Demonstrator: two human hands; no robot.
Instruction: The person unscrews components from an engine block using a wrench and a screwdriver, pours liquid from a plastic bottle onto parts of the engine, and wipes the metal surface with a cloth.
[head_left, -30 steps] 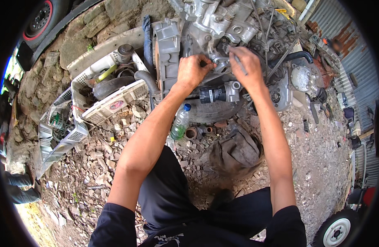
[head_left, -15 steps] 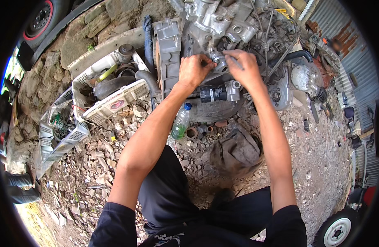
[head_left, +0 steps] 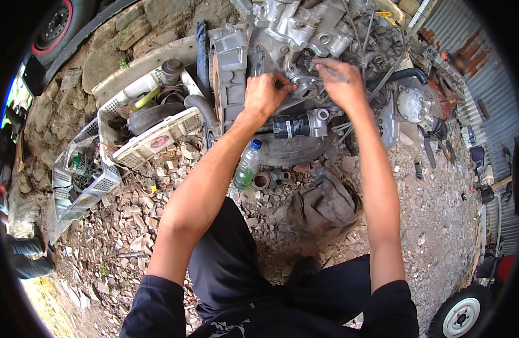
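Note:
A large grey metal engine [head_left: 282, 34] fills the far middle, and both my hands are at its near side. My left hand [head_left: 265, 94] is closed, thumb and fingertips pinched at the left edge of a round-mouthed metal outlet [head_left: 305, 89]; whatever lies between them is hidden. Just right of that outlet, my right hand [head_left: 342, 84] is curled and slightly blurred, with a slim dark thing across its fingers that I cannot make out. Below the outlet sits a black oil filter [head_left: 291, 127] on the engine.
A plastic bottle [head_left: 247, 166] with green liquid stands on gravel before me, beside small metal fittings [head_left: 261, 180]. A brown cloth [head_left: 324, 205] lies near my feet. White crates [head_left: 124, 152] of parts are at left; a round metal cover [head_left: 411, 104] and pliers [head_left: 429, 152] at right.
My right hand has shifted slightly right, away from the outlet, uncovering more of it. My left hand stays in nearly the same place.

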